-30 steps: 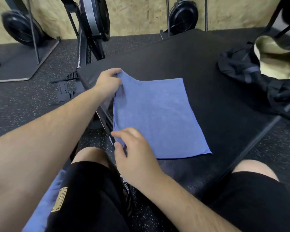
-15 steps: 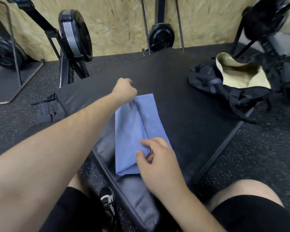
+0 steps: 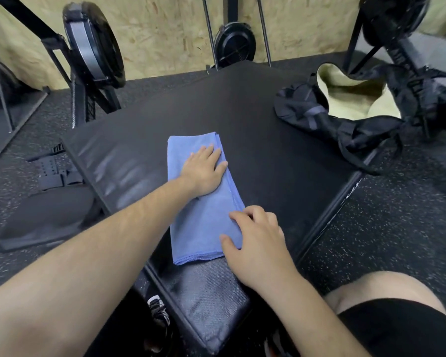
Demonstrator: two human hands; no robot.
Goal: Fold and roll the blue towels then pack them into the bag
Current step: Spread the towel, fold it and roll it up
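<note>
A blue towel [image 3: 202, 220] lies folded into a long narrow strip on the black mat [image 3: 268, 140], running away from me. My left hand [image 3: 204, 171] presses flat on its far half with straight fingers. My right hand [image 3: 255, 235] rests on the towel's near right edge, fingers loosely bent, thumb on the cloth. A black bag [image 3: 345, 109] with a pale yellow lining lies open at the mat's far right corner, well apart from both hands.
The mat's raised edge [image 3: 327, 220] drops to speckled rubber floor on the right. Rowing machines with black flywheels [image 3: 93, 42] stand along the back chipboard wall. Black straps [image 3: 54, 171] lie on the floor at left. My knees are at the bottom.
The towel was folded in half lengthwise from a wide rectangle into a narrow strip. My left hand let go of the far corner and now lies flat on the cloth.
</note>
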